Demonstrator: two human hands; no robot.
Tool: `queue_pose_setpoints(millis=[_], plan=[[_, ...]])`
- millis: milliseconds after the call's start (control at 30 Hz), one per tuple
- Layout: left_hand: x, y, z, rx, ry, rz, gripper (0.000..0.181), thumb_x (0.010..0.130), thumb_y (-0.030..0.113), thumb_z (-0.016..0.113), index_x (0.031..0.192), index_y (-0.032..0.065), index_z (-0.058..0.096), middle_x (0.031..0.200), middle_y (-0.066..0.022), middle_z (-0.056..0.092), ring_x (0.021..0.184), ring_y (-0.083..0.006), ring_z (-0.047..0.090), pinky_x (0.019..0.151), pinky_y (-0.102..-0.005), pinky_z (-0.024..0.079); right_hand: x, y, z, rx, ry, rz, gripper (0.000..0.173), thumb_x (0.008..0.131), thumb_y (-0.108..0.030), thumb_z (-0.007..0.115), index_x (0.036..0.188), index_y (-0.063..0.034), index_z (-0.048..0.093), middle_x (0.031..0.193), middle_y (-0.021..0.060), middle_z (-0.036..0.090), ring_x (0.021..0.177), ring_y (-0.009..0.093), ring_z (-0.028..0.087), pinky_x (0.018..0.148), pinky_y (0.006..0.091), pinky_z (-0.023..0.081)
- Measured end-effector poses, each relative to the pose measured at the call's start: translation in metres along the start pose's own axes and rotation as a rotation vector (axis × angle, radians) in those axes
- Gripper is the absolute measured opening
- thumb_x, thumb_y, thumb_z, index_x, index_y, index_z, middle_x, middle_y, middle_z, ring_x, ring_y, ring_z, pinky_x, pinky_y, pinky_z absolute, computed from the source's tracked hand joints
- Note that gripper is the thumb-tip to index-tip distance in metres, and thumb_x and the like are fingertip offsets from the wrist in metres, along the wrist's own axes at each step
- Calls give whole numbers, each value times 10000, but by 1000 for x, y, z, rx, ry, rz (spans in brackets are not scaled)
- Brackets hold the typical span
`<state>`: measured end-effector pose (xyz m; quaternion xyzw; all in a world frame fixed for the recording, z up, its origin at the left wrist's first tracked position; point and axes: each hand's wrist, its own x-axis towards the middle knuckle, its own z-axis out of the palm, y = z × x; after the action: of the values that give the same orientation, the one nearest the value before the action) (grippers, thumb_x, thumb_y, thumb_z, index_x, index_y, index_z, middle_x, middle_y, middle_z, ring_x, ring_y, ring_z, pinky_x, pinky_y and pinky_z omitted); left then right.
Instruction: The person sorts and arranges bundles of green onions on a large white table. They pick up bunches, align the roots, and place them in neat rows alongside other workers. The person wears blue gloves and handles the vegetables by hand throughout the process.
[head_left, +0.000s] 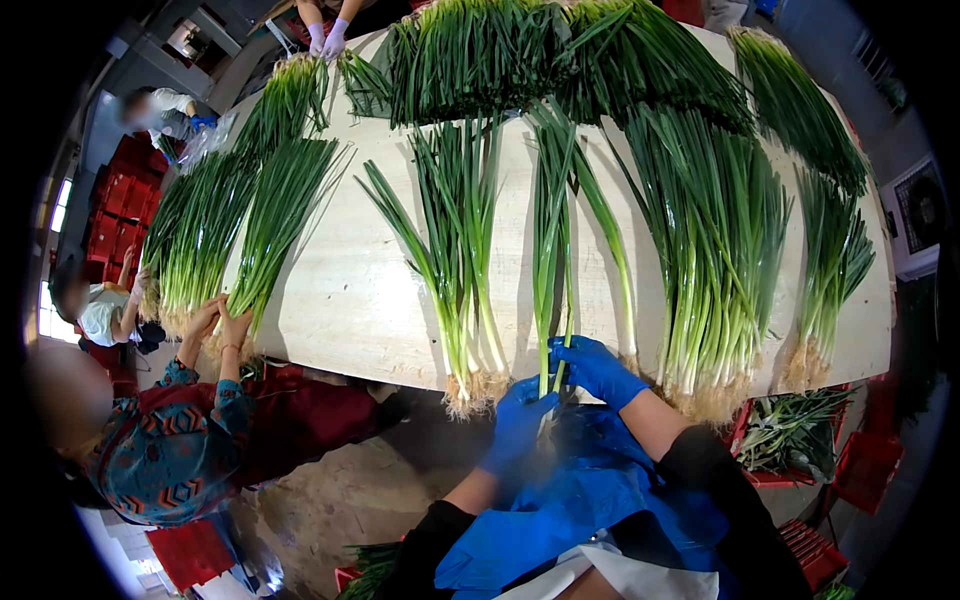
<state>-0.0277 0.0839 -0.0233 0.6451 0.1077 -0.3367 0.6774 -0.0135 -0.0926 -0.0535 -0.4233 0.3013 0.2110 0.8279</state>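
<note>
My left hand (523, 420), in a blue glove, is closed around the white lower stems of a few leafy green onions (545, 277) near the table's edge. Just to its right, my right hand (596, 369), also gloved in blue, has its fingers on a stem of the same onions. Their leaves point away from me across the wooden table (360, 300). A single stalk (615, 247) lies to the right of them, and a small bunch (457, 270) with pale roots rests on the left. Farther right is a thick bunch (712, 285).
More green onions (480, 67) are heaped along the far side, with smaller bunches (817, 285) at the right. A co-worker at the left holds a bunch (277, 217); other people work beyond. Red crates (866, 469) stand below right, one holding loose leaves (791, 431).
</note>
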Motion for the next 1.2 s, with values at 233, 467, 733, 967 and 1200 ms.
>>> queue_pose_setpoints(millis=[233, 467, 733, 967, 1200], plan=[[4, 32, 3, -176, -36, -61, 261, 812, 40, 633, 1053, -28, 559, 915, -89, 628, 769, -145, 607, 673, -244, 492, -10, -14, 12, -15, -25, 6, 284, 847, -118, 607, 1115, -39, 561, 992, 107, 616, 877, 218, 614, 782, 351, 512], [27, 46, 1, -320, 23, 34, 245, 877, 67, 550, 1108, -16, 555, 916, -76, 620, 790, -156, 599, 727, -240, 487, -18, -12, 18, 162, 20, -17, 280, 854, -104, 587, 1113, -4, 547, 940, 112, 600, 814, 213, 599, 743, 337, 509], [27, 71, -27, -453, -181, -5, 389, 939, 202, 468, 1241, -43, 461, 690, 15, 479, 533, -56, 398, 485, -202, 346, -28, -8, -3, 315, -119, -46, 354, 904, -164, 518, 1231, -29, 507, 788, 48, 550, 631, 129, 499, 559, 252, 448], [10, 78, -37, -409, -154, 57, 415, 961, 332, 417, 1145, -30, 504, 550, 41, 333, 430, -50, 289, 410, -207, 239, -35, -28, 28, 119, -129, -144, 380, 900, -130, 521, 1251, 10, 479, 815, 82, 573, 709, 153, 549, 651, 266, 482], [-4, 96, -38, -341, -39, 171, 400, 944, 343, 454, 1064, -28, 539, 547, 24, 392, 446, -57, 351, 426, -199, 266, -10, -27, 49, 176, -319, -70, 364, 920, -171, 506, 1234, 12, 484, 846, 116, 594, 743, 194, 588, 685, 306, 509]])
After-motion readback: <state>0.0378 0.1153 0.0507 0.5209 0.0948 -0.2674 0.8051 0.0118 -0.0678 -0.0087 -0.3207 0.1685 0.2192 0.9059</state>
